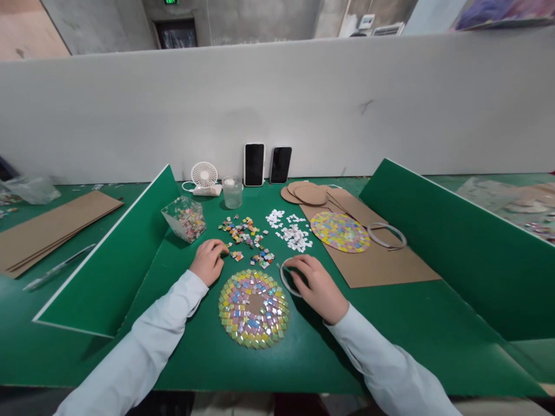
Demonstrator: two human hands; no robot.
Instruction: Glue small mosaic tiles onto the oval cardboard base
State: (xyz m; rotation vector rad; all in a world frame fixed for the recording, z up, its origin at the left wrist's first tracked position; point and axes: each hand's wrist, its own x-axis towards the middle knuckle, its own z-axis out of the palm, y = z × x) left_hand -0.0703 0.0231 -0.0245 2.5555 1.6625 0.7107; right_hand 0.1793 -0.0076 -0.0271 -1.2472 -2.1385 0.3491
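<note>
My right hand (319,288) pinches the white ring (283,279), the mosaic disc (254,312) just left toward the surface's (195,361) near edge; whether my left hand (208,263) grips, I can't tell.

A green tabletop (316,352) met a long pale partition (260,92); a left divider (117,254) and a right divider (451,242), both green, stood upon it. Behind the partition rose a grey concrete wall (260,23) with a dark opening (177,33) below a lit exit sign (170,2).
</note>
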